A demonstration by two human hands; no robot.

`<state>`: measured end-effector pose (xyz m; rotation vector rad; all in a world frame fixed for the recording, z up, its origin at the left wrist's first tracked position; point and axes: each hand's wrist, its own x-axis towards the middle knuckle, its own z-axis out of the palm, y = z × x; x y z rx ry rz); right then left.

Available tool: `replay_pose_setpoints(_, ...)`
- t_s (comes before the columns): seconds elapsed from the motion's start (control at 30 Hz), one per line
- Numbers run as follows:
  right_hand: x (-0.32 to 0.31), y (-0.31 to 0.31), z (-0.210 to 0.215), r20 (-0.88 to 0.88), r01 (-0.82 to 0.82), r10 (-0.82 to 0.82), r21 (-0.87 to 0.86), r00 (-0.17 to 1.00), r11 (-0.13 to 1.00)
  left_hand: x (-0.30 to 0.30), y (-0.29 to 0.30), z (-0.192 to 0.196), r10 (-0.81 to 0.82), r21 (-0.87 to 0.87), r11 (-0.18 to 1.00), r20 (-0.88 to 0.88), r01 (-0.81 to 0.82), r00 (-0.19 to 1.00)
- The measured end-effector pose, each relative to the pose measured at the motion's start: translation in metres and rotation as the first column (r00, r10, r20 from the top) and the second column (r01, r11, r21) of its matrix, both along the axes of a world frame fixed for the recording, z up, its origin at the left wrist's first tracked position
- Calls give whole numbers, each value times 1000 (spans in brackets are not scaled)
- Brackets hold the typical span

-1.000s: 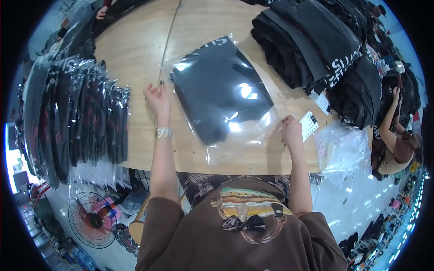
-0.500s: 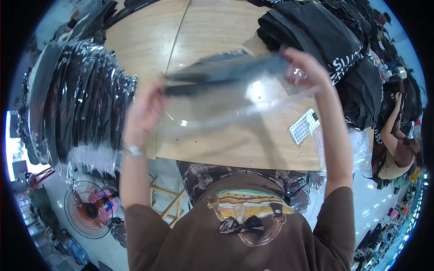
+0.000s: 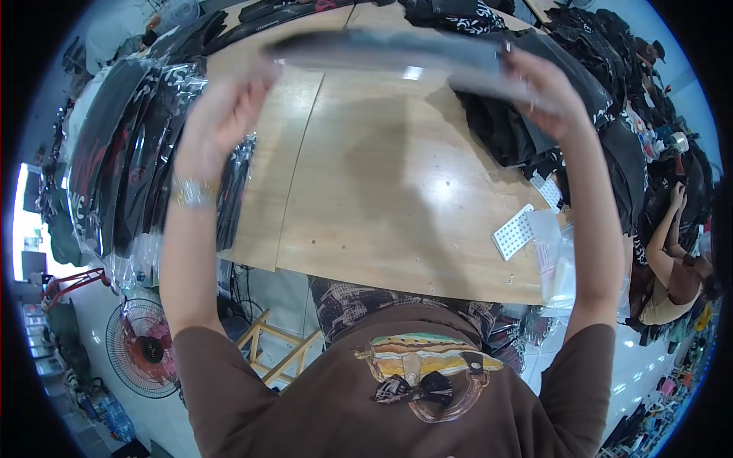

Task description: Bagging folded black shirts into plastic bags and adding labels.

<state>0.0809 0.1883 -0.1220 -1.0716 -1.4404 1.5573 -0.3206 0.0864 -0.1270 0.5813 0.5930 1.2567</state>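
Bag (image 3: 389,47) hung over table (image 3: 366,252), left hand (image 3: 229,111) and right hand (image 3: 548,88) clamped on ends; we judged this carrying; next move needed level grip.

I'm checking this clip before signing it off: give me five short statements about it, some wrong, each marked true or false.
1. The left hand and right hand hold the dark package at opposite ends. True.
2. The package lies flat on the table. False: it is held above the table.
3. A shiny band circles the left wrist. True.
4. The fan stands on the person's right. False: the fan is on the left.
5. Folded dark garments are piled on the table's right side. True.
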Motion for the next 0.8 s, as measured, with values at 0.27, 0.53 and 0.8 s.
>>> replay_pose_setpoints(0.27, 72, -108, -213, 752, -84, -214, 336, 623, 938, 88, -115, -163, -201, -245, 943, -958, -223, 202)
replay_pose_setpoints(0.53, 19, -198, -198, 569, 70, -273, 353, 775, 933, 167, -115, -195, 497, 391, 774, -862, 498, -96)
replay_pose_setpoints(0.8, 1, -232, -196, 468, -21, -113, 272, 876, 962, 162, -103, -207, 271, 265, 861, -961, 434, 50)
